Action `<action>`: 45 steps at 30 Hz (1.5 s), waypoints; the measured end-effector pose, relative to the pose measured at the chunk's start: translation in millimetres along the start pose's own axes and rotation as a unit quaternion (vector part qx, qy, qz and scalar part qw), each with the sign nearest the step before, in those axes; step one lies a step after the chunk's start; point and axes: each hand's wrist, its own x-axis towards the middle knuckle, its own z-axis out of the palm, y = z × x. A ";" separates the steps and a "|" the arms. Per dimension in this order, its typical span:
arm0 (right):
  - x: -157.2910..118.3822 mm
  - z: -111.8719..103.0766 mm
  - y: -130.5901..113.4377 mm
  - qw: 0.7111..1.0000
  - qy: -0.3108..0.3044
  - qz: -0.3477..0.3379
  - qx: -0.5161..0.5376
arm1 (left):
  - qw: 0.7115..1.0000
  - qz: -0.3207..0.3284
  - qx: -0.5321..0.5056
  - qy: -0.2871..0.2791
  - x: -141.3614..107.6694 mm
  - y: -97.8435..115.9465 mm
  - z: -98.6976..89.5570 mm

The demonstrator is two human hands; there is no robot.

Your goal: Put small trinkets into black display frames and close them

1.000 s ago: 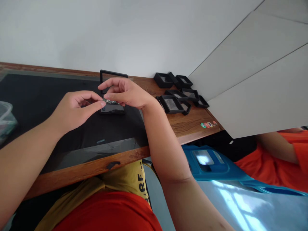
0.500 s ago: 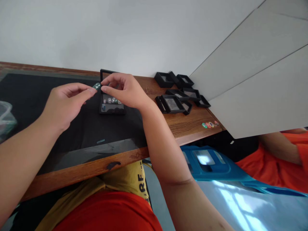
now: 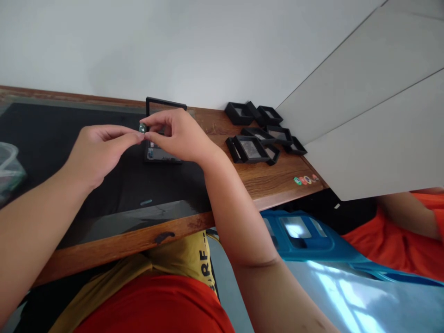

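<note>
- Head view: a wooden table (image 3: 274,182) runs across the scene; anything nudged over its near edge would probably fall.
- A black mat (image 3: 58,134) covers its left part (so dark that a small dropped thing could be hard to find).
- Several black frames (image 3: 250,149) lie loosely grouped at the far right, some overlapping, well apart from the hands.
- The right hand (image 3: 176,138) arches in from the right, thumb and forefinger slightly parted at the greenish piece; whether both tips press on it is too small to tell.
- The left hand (image 3: 100,150) comes from the left, thumb and forefinger nearly together, pinching that piece.
- A black case (image 3: 163,161) sits on the mat, lid raised, partly behind the right hand; a careless knuckle could jolt it and scatter the small bits (image 3: 150,152) inside.
- A plastic tub (image 3: 10,169) is cut off at the left edge.
- A thin strip (image 3: 146,202) lies on the near mat.
- The greenish piece (image 3: 142,128) is between the fingertips, just left of the case; so slight a hold could slip if the hands pulled unevenly.
</note>
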 end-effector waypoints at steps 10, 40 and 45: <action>-1.8 -5.1 -0.8 1.000 -0.020 -0.001 -0.013 | 0.999 -0.019 -0.020 -0.024 1.9 -3.0 1.0; -11.2 -20.0 -25.5 0.960 -0.145 0.142 -0.193 | 0.981 0.069 0.182 -0.013 3.0 -3.2 -7.0; -11.0 -18.1 -25.9 0.954 -0.169 0.138 -0.208 | 0.980 0.057 0.187 -0.035 3.4 -3.3 -5.8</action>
